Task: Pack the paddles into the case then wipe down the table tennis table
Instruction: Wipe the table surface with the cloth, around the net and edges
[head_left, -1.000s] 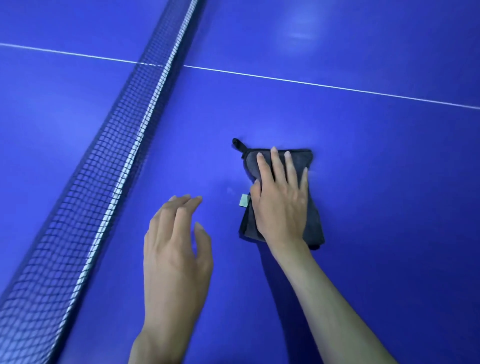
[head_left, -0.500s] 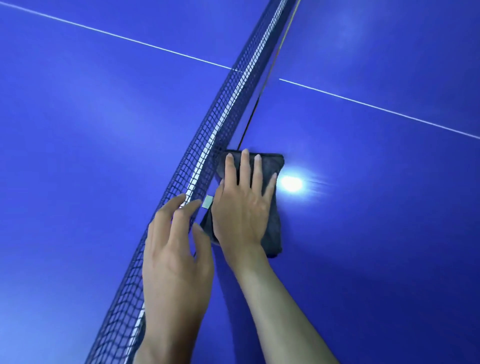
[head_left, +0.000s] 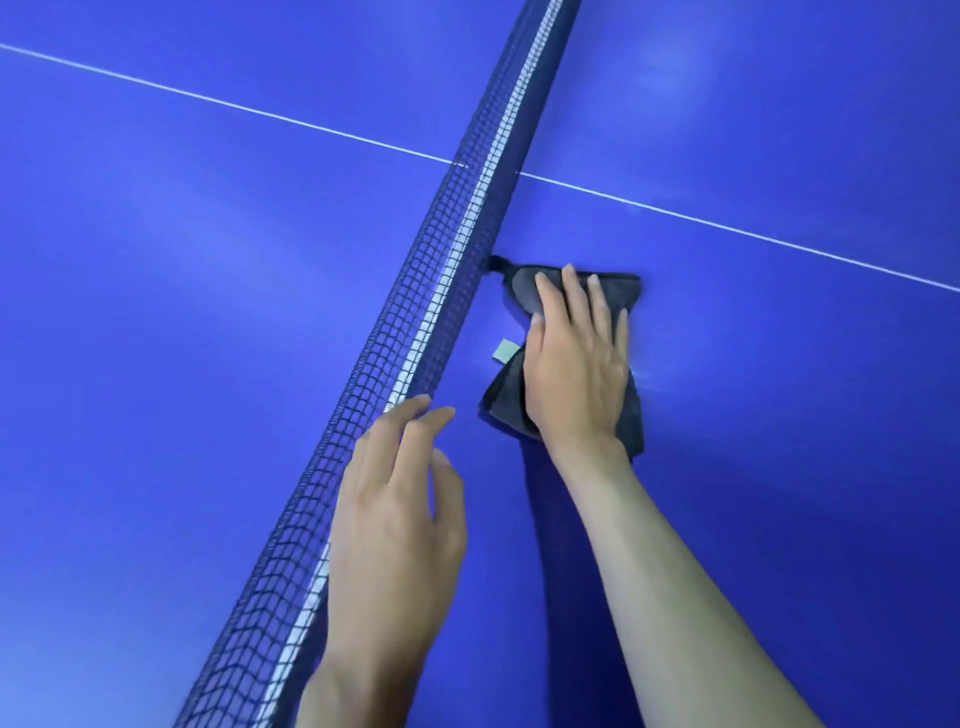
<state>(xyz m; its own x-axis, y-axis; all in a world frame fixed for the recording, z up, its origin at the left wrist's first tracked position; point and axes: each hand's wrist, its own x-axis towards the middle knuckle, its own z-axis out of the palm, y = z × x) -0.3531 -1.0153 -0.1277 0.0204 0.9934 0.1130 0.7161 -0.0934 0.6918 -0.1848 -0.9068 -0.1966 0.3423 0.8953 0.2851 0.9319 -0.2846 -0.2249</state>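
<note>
Left hand (head_left: 395, 525) nearest: empty, fingers loosely curled, hovering beside the net (head_left: 415, 332), fingertips at the mesh. Probably just balance or keeping clear of the wipe path; contact with the net unclear. Right hand (head_left: 576, 364) further out: palm flat, fingers spread, pressing the cloth (head_left: 631, 410) onto the table (head_left: 779, 441). Flat palm spreads pressure, suits wiping. Cloth is dark grey, folded, bunched under the hand; small pale tag on its left edge, dark loop corner just touching the net base. It sits just right of the net, short of the white centre line (head_left: 727, 226). Paddles and case not in view.
</note>
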